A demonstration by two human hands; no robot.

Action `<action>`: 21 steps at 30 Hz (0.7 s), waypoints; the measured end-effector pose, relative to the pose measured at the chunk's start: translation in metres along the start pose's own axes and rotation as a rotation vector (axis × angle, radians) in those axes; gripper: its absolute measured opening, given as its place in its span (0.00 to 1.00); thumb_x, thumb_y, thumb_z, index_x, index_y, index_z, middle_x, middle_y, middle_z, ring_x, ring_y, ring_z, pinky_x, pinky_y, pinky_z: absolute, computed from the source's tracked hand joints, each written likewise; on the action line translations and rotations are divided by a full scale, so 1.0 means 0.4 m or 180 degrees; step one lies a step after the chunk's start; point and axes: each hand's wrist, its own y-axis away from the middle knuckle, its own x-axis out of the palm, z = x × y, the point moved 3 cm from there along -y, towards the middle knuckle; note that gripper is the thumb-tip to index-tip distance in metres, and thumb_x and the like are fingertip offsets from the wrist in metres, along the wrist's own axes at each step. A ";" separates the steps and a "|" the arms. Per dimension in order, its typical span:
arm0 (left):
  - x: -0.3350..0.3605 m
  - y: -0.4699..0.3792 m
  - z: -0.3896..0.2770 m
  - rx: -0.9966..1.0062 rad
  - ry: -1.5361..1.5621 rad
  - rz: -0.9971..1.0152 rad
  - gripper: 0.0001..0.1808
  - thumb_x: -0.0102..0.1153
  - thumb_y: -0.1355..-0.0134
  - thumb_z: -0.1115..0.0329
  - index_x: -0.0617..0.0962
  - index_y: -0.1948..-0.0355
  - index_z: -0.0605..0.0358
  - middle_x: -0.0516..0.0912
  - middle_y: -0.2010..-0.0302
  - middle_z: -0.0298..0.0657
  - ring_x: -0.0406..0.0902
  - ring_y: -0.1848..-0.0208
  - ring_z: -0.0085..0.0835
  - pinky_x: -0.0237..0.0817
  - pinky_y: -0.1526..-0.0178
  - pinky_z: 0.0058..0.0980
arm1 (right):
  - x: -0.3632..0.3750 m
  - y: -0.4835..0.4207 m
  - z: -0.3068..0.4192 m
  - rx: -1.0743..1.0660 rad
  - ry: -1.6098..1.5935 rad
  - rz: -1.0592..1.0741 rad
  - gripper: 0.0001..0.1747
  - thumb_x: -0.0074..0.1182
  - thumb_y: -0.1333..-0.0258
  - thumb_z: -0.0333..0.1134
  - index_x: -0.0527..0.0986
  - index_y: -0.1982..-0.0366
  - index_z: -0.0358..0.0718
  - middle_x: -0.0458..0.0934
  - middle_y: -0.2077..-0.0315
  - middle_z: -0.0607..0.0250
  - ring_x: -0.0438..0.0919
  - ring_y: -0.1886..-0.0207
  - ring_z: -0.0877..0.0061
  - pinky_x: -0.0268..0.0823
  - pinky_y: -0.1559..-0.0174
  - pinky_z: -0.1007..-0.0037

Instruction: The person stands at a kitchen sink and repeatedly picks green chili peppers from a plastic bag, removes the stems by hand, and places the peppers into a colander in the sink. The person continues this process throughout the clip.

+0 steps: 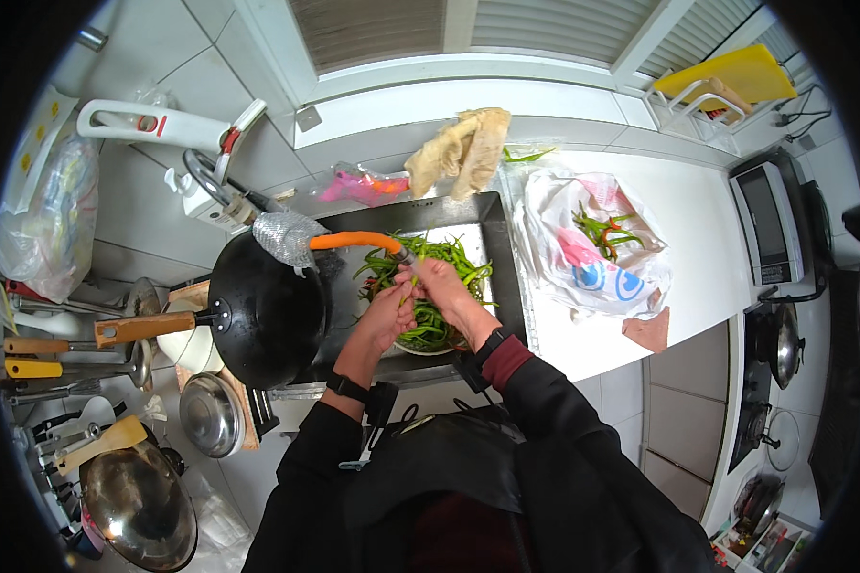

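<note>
My left hand [388, 316] and my right hand [446, 288] meet over the sink [514, 283], fingertips pinched together on a slim green chili pepper [405, 295]. Right beneath them is a heap of long green chili peppers [430, 326] with a few red ones. The heap rests in a bowl, of which only a pale rim [419, 351] shows at the front. An orange faucet hose [355, 241] arches in from the left, and its grey nozzle ends just above my fingers. Whether water runs from it I cannot tell.
A black wok [269, 315] covers the sink's left side, its wooden handle [147, 328] pointing left. On the white counter [702, 215] lies a plastic bag [545, 236] with more peppers. A beige cloth [462, 150] hangs at the sink's back edge. Utensils [64, 369] crowd the left.
</note>
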 end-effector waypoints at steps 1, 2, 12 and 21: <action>-0.010 0.008 0.002 -0.0120 0.0304 -0.0095 0.12 0.45 0.32 0.57 0.72 0.67 0.53 0.60 0.87 0.26 0.55 0.86 0.17 0.57 0.76 0.20 | -0.005 -0.011 0.009 0.0109 -0.0151 -0.0053 0.15 0.47 0.36 0.43 0.76 0.64 0.39 0.81 0.70 0.69 0.76 0.72 0.85 0.64 0.69 0.83; -0.018 0.014 0.005 -0.0137 0.0417 -0.0023 0.12 0.46 0.32 0.58 0.72 0.66 0.54 0.62 0.86 0.26 0.57 0.85 0.17 0.59 0.75 0.20 | -0.002 -0.015 0.019 -0.0191 -0.0345 -0.0232 0.14 0.46 0.35 0.42 0.76 0.63 0.40 0.81 0.69 0.68 0.76 0.71 0.84 0.64 0.68 0.82; -0.103 0.019 -0.004 -0.0119 -0.0015 0.0068 0.14 0.50 0.34 0.58 0.75 0.58 0.58 0.73 0.75 0.29 0.71 0.76 0.20 0.69 0.67 0.21 | 0.074 0.004 0.021 -0.0676 0.0190 -0.0059 0.12 0.45 0.35 0.36 0.75 0.59 0.38 0.79 0.70 0.68 0.75 0.66 0.83 0.64 0.62 0.81; -0.085 -0.009 0.031 0.0068 0.0337 0.0484 0.12 0.47 0.32 0.59 0.74 0.58 0.58 0.75 0.71 0.30 0.71 0.73 0.16 0.60 0.72 0.17 | 0.034 -0.016 -0.050 -0.0048 0.0275 -0.0040 0.16 0.42 0.34 0.40 0.73 0.71 0.37 0.76 0.67 0.66 0.72 0.71 0.83 0.64 0.66 0.80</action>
